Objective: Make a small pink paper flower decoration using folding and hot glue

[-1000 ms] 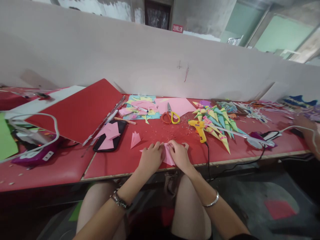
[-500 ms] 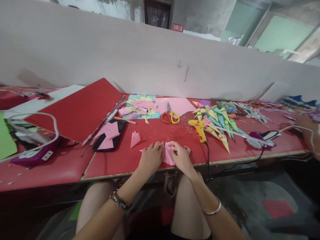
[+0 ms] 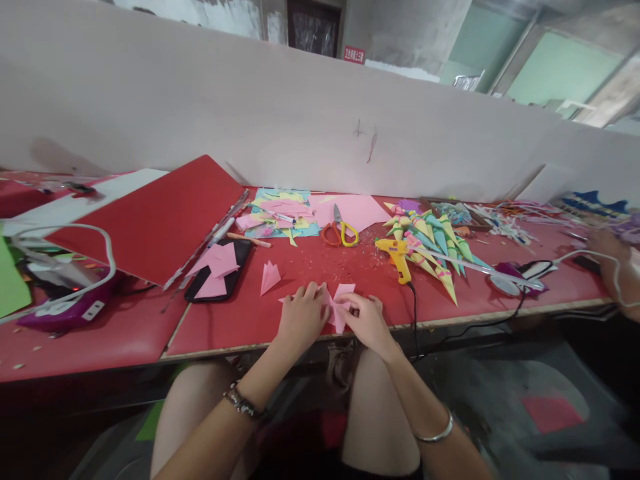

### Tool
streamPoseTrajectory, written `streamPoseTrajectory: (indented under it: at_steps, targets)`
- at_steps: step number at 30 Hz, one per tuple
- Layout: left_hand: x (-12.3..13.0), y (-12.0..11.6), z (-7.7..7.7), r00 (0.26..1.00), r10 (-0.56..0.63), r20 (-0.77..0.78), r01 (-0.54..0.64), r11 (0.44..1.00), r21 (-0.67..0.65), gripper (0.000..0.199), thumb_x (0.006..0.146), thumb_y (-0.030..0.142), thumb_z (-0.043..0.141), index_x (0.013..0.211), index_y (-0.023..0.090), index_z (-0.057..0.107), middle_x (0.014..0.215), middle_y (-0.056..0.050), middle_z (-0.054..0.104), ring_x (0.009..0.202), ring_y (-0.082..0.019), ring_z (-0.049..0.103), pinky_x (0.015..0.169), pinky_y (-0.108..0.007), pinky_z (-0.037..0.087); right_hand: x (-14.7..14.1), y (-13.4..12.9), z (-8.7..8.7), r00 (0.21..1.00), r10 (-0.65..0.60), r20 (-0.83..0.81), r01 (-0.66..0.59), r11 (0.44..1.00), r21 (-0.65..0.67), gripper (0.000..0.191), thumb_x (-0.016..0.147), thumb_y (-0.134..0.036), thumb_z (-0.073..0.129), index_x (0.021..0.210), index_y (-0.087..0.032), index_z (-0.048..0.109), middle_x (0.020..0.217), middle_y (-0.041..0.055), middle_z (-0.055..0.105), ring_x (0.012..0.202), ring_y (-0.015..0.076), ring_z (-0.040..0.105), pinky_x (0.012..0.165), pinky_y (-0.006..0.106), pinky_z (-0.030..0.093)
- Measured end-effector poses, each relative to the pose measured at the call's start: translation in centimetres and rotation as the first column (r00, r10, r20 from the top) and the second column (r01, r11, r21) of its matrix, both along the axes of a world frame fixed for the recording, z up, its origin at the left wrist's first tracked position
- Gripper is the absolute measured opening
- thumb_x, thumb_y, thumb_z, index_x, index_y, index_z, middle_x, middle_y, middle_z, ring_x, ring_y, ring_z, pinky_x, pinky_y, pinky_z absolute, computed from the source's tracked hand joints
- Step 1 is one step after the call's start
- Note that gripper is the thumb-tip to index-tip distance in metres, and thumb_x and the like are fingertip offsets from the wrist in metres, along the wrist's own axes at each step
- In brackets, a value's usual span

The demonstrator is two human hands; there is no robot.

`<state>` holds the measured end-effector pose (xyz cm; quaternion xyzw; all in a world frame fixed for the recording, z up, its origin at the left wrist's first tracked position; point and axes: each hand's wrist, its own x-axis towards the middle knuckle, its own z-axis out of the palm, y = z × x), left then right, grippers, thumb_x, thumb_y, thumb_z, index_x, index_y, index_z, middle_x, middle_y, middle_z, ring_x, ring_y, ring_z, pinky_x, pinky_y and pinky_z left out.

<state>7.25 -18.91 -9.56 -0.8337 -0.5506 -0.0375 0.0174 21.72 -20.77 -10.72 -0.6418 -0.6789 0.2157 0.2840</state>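
Note:
Near the front edge of the red table (image 3: pixel 220 333), my left hand (image 3: pixel 304 312) has its fingers closed on the left side of a folded pink paper (image 3: pixel 340 321). My right hand (image 3: pixel 367 319) pinches the same paper from the right. The paper's creased flaps spread between my hands. A second folded pink piece (image 3: pixel 271 277) stands to the left of my left hand. Beyond my hands lie scissors (image 3: pixel 340 230) with one red and one yellow handle. A yellow glue gun (image 3: pixel 399 257) rests to the right, with a clear stick in its back.
Pink squares (image 3: pixel 217 263) lie on a black phone (image 3: pixel 240 270) at left, beside a large red board (image 3: pixel 165 220). Paper scraps (image 3: pixel 285 212) are at the back. Yellow and green paper cones (image 3: pixel 445 243) lie behind the glue gun. Another person's hand (image 3: pixel 613 263) is at far right.
The pink paper between my hands has changed shape, its flaps now spread outward. My right hand has shifted slightly right. The other person's hand has moved a little.

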Motion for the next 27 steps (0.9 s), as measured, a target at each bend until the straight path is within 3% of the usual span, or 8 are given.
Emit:
streamPoseTrajectory:
  at_steps: [3, 10, 27]
  targets:
    - [-0.1, 0.0, -0.1, 1.0, 0.007, 0.013, -0.007, 1.0, 0.007, 0.044, 0.087, 0.029, 0.044, 0.13, 0.018, 0.043, 0.109, -0.012, 0.055, 0.096, -0.027, 0.054, 0.074, -0.04, 0.045, 0.0, -0.3, 0.0, 1.0, -0.004, 0.017, 0.004, 1.0, -0.008, 0.023, 0.083, -0.024, 0.046, 0.09, -0.025, 0.067, 0.067, -0.0023, 0.069, 0.064, 0.0136, 0.061, 0.094, 0.041, 0.027]
    - [-0.2, 0.1, -0.1, 1.0, -0.003, 0.021, 0.003, 1.0, 0.014, 0.044, 0.087, 0.03, 0.044, 0.129, 0.017, 0.044, 0.108, -0.013, 0.055, 0.095, -0.027, 0.054, 0.074, -0.04, 0.045, -0.1, -0.5, 0.3, 0.994, 0.012, 0.111, -0.016, 0.999, 0.034, 0.025, 0.078, -0.013, 0.048, 0.085, -0.024, 0.07, 0.07, 0.0008, 0.071, 0.066, 0.0152, 0.062, 0.082, 0.028, 0.037]
    - [-0.1, -0.4, 0.2, 0.996, 0.004, 0.094, -0.001, 1.0, -0.023, 0.072, 0.075, 0.056, 0.053, 0.131, 0.013, 0.041, 0.112, -0.014, 0.053, 0.103, -0.031, 0.05, 0.081, -0.045, 0.042, 1.5, -3.2, -0.7, 0.919, -0.103, 0.381, 0.067, 0.992, 0.106, 0.024, 0.082, -0.015, 0.046, 0.086, -0.021, 0.068, 0.077, 0.0072, 0.07, 0.07, 0.0217, 0.06, 0.065, 0.029, 0.036]
